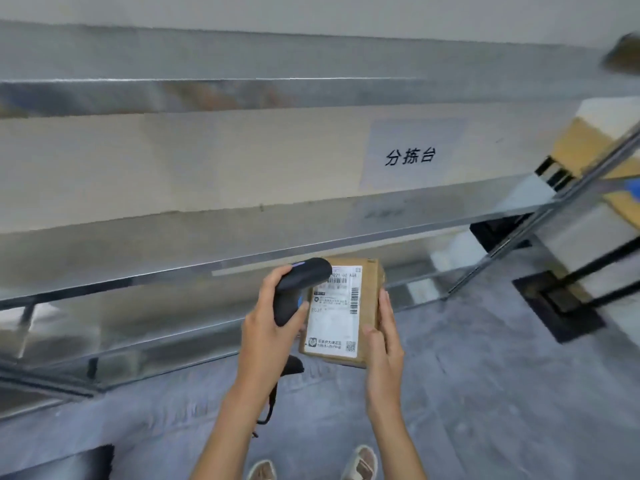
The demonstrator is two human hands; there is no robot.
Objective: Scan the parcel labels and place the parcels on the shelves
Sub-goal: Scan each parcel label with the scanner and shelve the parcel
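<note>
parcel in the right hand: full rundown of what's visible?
The parcel is a small brown cardboard box, held label-up over the floor in front of the shelves. A white shipping label covers most of its top face, with barcodes, printed text and a small QR code. The right hand grips its right edge, thumb on top. The black scanner in the left hand overlaps its upper left corner.

I read "分拣台" in black on a white paper sign (412, 154) stuck to the wall behind the metal shelf. The white shipping label (334, 310) on the cardboard parcel (369, 299) shows "A68" at top right, barcodes and a QR code at its bottom corner; the rest of the print is too small for me.
</note>
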